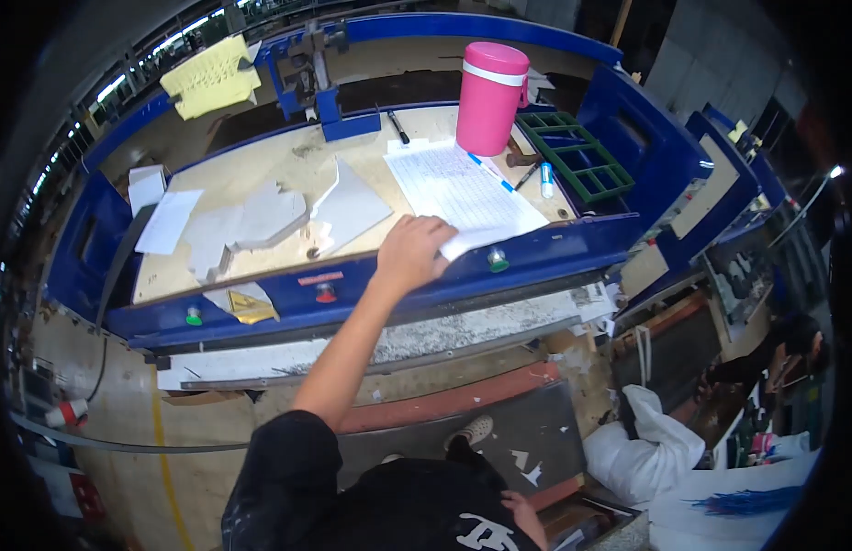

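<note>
Blue metal framing [573, 241] borders the pale tabletop [362, 161]. At its front edge, the left hand [412, 253] apparently pinches a white handwritten paper sheet [449, 188] between its fingers; the right hand [525, 519] is too hidden to tell. Tugging sharply could roll off the slim blue-and-white pen [490, 172].

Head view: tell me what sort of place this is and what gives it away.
Probably a factory floor or workshop: a blue machine frame carries a red push button and a green push button, and a yellow line is marked on the floor.
</note>
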A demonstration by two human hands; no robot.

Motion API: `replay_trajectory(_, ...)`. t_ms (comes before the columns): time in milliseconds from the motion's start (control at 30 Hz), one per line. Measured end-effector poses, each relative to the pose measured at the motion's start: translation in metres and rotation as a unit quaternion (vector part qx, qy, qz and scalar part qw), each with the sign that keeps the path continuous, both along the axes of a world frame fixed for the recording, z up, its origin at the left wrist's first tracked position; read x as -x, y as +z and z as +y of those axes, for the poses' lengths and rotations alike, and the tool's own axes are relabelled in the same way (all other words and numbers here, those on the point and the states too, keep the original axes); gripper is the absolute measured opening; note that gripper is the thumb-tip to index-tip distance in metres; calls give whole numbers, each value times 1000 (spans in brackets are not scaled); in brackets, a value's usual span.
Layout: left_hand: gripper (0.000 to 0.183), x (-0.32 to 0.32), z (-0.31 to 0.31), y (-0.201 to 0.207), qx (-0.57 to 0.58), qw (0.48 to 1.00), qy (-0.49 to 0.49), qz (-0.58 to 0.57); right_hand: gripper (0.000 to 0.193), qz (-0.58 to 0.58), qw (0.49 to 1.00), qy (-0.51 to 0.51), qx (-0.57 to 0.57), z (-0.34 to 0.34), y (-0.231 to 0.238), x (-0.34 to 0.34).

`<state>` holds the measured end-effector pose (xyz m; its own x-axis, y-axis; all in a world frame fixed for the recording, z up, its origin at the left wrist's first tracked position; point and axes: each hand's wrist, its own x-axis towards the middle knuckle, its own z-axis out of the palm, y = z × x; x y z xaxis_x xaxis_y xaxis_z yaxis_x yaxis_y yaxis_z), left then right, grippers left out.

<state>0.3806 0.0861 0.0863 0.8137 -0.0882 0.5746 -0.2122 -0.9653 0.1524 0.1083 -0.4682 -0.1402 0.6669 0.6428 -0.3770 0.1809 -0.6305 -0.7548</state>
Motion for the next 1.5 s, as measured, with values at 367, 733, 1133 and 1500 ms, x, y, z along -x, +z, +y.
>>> replay_trajectory(367,52,-7,-5,-19,-105,986,108,-64,47,136,988,64,-44,49,82,-174)
replay_trajectory(733,40,-11,-9,-14,-126,975,151,-98,45,148,971,186,6,76,106,-235)
replay_trajectory(1133,39,-10,-9,-14,-103,978,146,-108,53,136,959,246,18,95,98,-217)
replay_trajectory(1500,58,-4,-2,-14,-24,996,65,-63,33,20,960,261,99,183,110,-123)
